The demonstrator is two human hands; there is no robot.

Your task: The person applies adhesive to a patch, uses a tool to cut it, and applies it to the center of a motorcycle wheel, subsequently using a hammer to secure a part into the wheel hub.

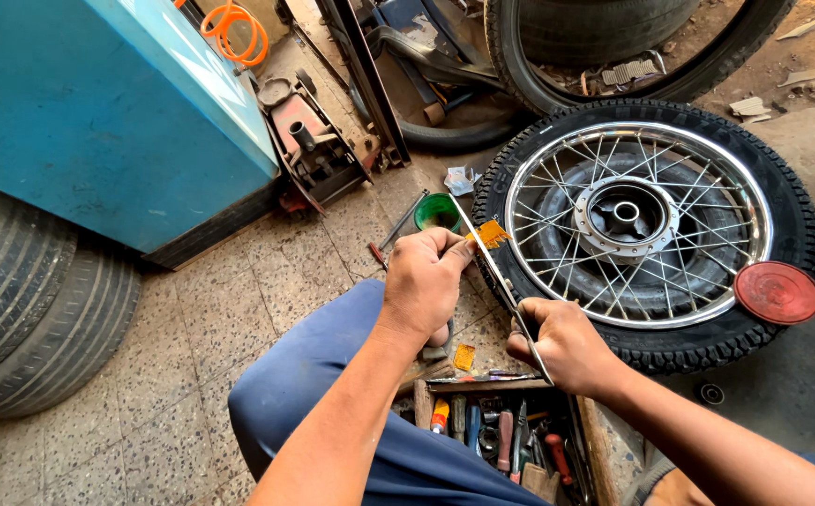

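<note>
— Gripping something, both of them, aren't they? What's in the left hand (pixel 423 281)?

— It's pinched shut on a small orange scrap (pixel 493 233), pressed against a thin metal strip (pixel 498 277) that runs slantwise between the two hands. The right hand (pixel 565 339) is closed round the lower end of that same strip; the upper end points past the left hand towards a green tin (pixel 437 213) on the floor

— And beyond the hands?

— A spoked motorcycle wheel (pixel 646 225) with its tyre lies flat just past the right hand, almost touching the knuckles. A red round disc (pixel 777 292) rests on the tyre's edge, farther out to the right

— Below them?

— An open wooden toolbox (pixel 506 440) sits right under the right wrist, crammed with screwdrivers and pliers. Another orange scrap (pixel 463 357) lies on the floor between the two hands, nearer the box

— To the left?

— A blue metal cabinet (pixel 98 112) stands well away from the left hand, with big stacked tyres (pixel 32 309) beside it, and a red floor jack (pixel 314 150) beyond
</note>
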